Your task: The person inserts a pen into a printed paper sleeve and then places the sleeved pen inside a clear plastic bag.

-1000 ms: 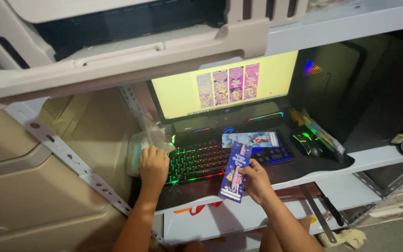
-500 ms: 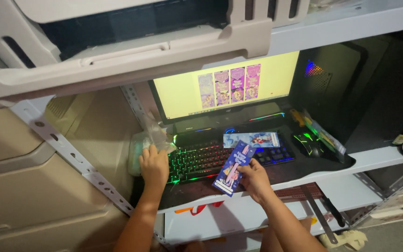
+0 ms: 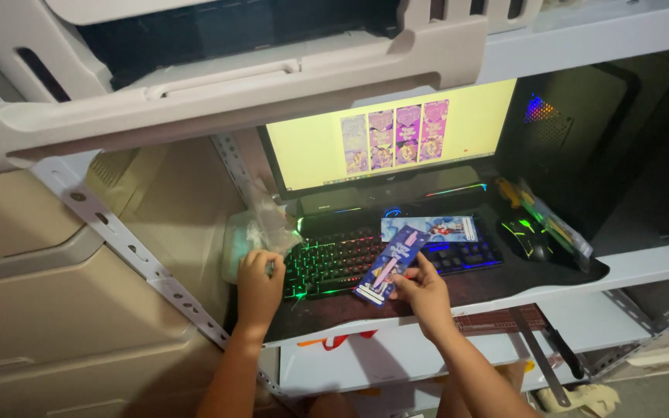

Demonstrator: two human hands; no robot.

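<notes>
— What's under your left hand point(image 3: 258, 280)?

— It rests fist-like at the keyboard's point(image 3: 373, 259) left end, fingers curled together beside a clear plastic bag point(image 3: 251, 232). I cannot tell whether they pinch anything.

— And the card?

— The long blue-purple printed card point(image 3: 387, 265) is tilted over the lit keys, its lower edge clamped between my right hand's point(image 3: 425, 289) thumb and fingers point(image 3: 401, 280). That wrist comes up from below. A second card point(image 3: 429, 228) lies flat behind, with a mouse point(image 3: 526, 237) farther right.
</notes>
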